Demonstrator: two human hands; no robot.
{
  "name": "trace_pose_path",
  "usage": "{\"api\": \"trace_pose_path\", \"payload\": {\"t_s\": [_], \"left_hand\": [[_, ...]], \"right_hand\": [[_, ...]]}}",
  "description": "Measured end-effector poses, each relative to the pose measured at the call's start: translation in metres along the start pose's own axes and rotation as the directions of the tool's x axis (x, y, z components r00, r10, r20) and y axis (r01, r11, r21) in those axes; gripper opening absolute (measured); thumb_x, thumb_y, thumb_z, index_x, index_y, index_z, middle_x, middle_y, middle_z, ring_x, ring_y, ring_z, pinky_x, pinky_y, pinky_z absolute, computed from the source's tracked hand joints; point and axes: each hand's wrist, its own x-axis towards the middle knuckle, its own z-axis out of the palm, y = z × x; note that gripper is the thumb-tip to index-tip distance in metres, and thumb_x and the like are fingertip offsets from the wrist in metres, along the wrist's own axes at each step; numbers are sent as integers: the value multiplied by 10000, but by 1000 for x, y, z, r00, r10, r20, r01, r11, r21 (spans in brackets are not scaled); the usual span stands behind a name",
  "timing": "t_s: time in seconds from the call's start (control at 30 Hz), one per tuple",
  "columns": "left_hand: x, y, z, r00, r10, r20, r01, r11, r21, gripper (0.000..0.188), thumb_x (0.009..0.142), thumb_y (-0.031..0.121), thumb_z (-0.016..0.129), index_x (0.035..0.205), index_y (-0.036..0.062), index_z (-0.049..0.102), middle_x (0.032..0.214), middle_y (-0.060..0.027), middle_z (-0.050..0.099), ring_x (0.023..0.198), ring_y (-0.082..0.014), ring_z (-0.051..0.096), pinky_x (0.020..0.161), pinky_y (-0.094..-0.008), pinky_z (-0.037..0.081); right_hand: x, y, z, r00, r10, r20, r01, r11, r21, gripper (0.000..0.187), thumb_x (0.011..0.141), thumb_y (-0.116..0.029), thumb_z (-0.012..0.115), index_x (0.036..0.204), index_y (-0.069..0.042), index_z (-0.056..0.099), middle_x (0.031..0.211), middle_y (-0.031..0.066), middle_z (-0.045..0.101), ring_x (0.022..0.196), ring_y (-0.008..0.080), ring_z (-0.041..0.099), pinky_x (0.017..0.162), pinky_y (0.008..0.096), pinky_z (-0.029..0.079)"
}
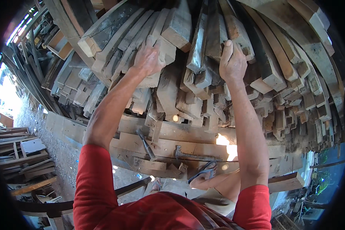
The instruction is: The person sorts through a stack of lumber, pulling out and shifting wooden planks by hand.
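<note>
My left hand (147,58) lies over the end of a pale wooden beam (168,52) in a big stack of lumber, its fingers stretched forward and a little apart. To the right, my right hand (233,64) is closed around the end of another wooden beam (239,33). Its thumb points up and its other fingers are partly hidden. Between my hands jut several beam ends, among them a thick squared beam (178,28) and a narrow grey one (196,53).
Below the stack, a hammer (197,156) and a dark-handled tool (145,145) lie on wide planks (161,143) by my sandalled foot (205,172). Scrap wood (23,161) is piled at the left beside gravel ground (61,153). A squared timber (285,181) lies at the right.
</note>
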Motion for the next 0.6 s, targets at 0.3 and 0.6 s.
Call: {"api": "trace_pose_path", "payload": {"t_s": [0.3,0.6], "left_hand": [[25,-91,-85,958,280,-68,-225,875,429,881,810,440,764,1476,-55,469,1357,-291,624,1386,-402,509,1243,-502,269],[54,11,-72,966,-77,245,39,987,154,845,865,572,677,1442,-30,538,1235,-301,683,1226,-413,641,1165,-459,383]], "right_hand": [[1,1,-3,999,-4,32,5,999,-38,330,1063,-255,432,944,-33,645,892,218,666,883,453,625,834,531,483],[0,-4,-2,1000,-1,9,1,1000,-2,304,1054,-272,462,945,-49,639,898,204,663,876,432,624,812,529,482]]}}
